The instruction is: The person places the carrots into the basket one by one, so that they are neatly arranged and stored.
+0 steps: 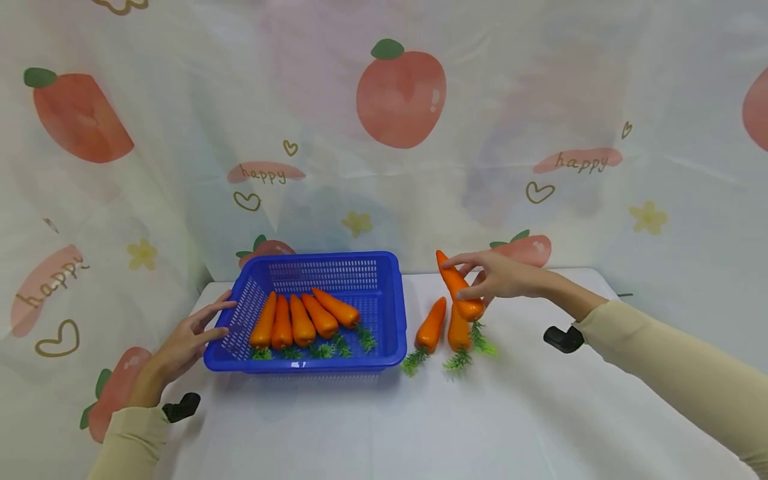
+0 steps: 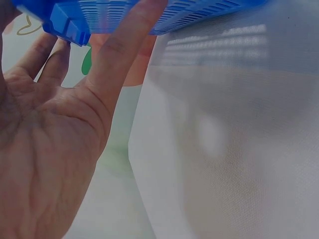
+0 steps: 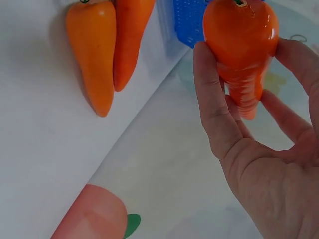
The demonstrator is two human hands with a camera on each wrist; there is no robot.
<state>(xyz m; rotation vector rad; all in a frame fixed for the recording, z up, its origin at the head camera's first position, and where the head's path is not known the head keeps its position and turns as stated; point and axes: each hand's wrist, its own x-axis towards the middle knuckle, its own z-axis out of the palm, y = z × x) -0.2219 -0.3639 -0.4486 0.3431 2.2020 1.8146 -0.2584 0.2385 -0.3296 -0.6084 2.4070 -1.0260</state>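
Observation:
My right hand pinches an orange carrot between thumb and fingers, above the table to the right of the basket. Its thick end points down toward the front, with green leaves below. In the right wrist view, the thumb and fingertips press the sides of that carrot. Two more carrots lie on the table beneath it, one partly hidden. My left hand rests with fairly straight fingers on the left rim of a blue plastic basket. Several carrots lie side by side in the basket, leaves toward the front.
The white-covered table reaches back to a printed cloth with fruit and hearts, which hangs behind and on the left. Black wrist pieces show at both sleeves.

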